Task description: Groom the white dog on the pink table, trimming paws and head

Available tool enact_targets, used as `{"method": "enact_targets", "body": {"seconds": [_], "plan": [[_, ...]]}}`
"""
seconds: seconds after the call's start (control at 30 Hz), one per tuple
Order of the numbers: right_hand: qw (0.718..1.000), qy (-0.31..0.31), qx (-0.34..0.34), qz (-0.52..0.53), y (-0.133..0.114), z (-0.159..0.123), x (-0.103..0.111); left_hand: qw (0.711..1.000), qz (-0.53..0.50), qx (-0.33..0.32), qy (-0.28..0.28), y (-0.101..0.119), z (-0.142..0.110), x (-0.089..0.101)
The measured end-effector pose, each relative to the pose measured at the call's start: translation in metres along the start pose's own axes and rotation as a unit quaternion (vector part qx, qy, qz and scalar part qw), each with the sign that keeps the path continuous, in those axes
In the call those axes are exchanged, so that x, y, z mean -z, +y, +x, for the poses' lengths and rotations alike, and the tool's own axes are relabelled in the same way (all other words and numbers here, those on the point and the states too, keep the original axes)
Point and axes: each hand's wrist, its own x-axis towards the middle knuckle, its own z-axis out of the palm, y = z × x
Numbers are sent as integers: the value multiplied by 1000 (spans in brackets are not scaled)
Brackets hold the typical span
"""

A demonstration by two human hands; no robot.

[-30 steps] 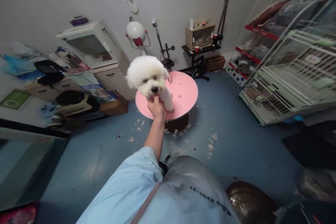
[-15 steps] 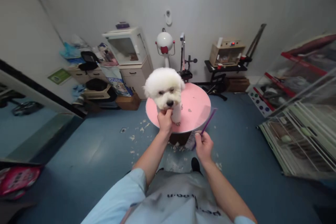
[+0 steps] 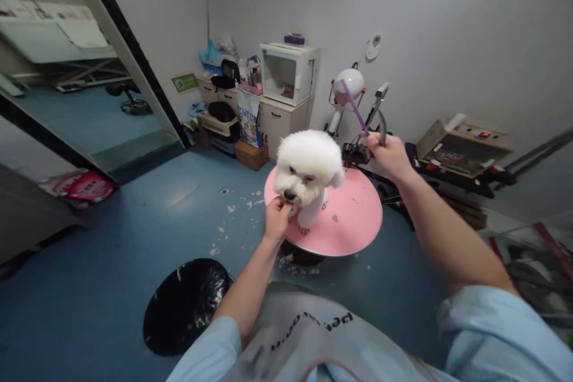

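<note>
Single wide head-worn view, forward and down over both hands [image 3: 277, 218] to the pink table [image 3: 356, 224].

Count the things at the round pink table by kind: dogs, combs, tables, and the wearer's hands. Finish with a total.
Dog: 1
Comb: 1
Table: 1
Hands: 2 (left hand at the dog's chin, right hand holding the comb)
Total: 5

Light blue sleeves [image 3: 501, 325], grey apron [image 3: 280, 310] with dark lettering [image 3: 340, 322], pinkish edging [image 3: 329, 363], bare hands [image 3: 276, 219]
</note>
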Motion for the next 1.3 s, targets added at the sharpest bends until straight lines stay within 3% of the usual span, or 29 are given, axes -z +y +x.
{"method": "enact_targets", "body": {"seconds": [0.1,0.13,0.27,0.37,0.5,0.6,0.73,0.83,0.97,1.13,1.23,1.3], "plan": [[969,-219,-103,43,-13,48,-7,1000,9,-8,4,-10,-1,2],[956,-260,-119,68,-17,56,-9,1000,13,-10,4,-13,-1,3],[954,-229,-142,134,-21,70,-6,1000,7,6,-14,-22,-3,5],[936,-281,-167,128,-17,69,-4,999,-5,13,-32,-24,-5,6],[944,-226,-180,159,-10,61,-14,1000,1,6,-3,-26,-5,8],[928,-248,-203,188,-2,51,-28,1000,4,3,9,-26,-2,10],[922,-125,-223,289,21,36,-38,1000,14,-2,-2,-22,0,10],[915,-158,-249,275,37,20,-41,1000,30,1,-4,-18,-1,5],[896,-87,-254,355,44,-8,-51,1000,24,-9,2,-13,-3,-6],[850,-54,-291,435,38,-33,-80,999,5,-35,29,-7,-6,-17],[834,-59,-299,459,49,-43,-95,998,-10,-52,43,-3,-1,-13],[844,-28,-304,440,66,-54,-102,995,-14,-67,69,1,5,-6]]}}
